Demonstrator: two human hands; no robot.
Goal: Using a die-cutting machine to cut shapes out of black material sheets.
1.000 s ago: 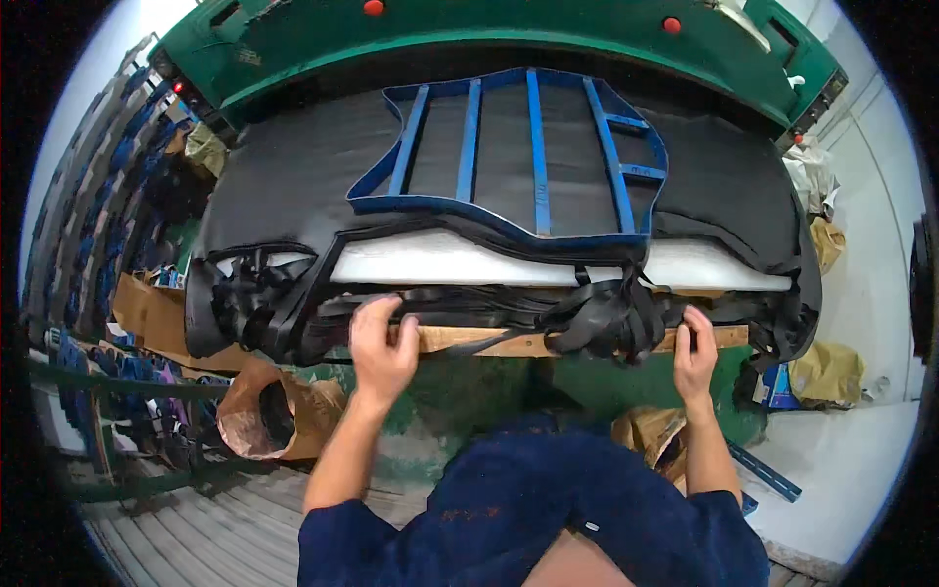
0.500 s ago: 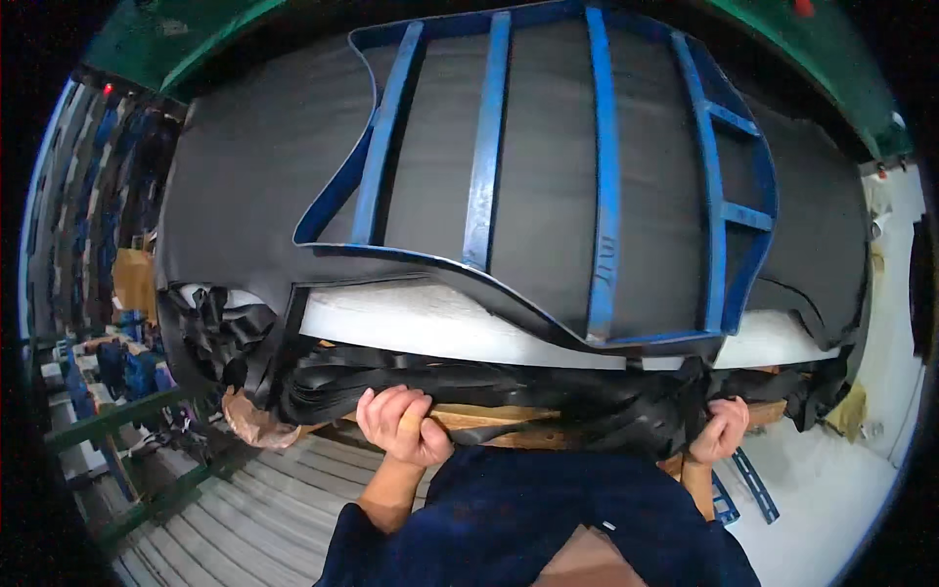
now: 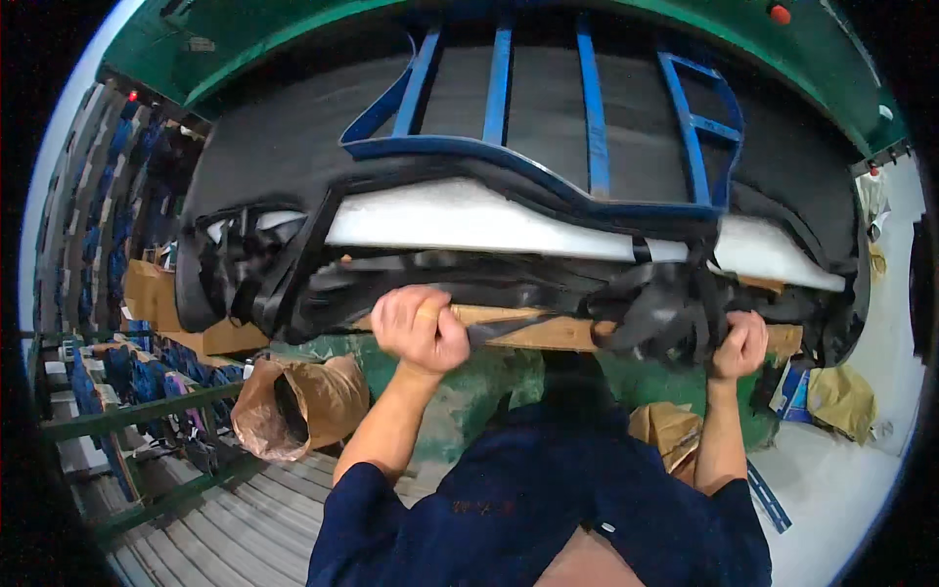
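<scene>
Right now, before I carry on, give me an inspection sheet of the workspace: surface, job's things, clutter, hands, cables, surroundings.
Surface: black sheet spread wide; white layer exposed along its near side.
Job's things: wooden board runs along the front; blue frame with crossbars lies on the sheet, its far edge hard to make out.
Clutter: black strips bunched along the front, some hanging over the board.
Hands: left hand and right hand both curled on the board, set apart.
Cables: nothing seen.
Surroundings: green machine beam beyond the sheet; brown paper sack and cardboard box at left.
</scene>
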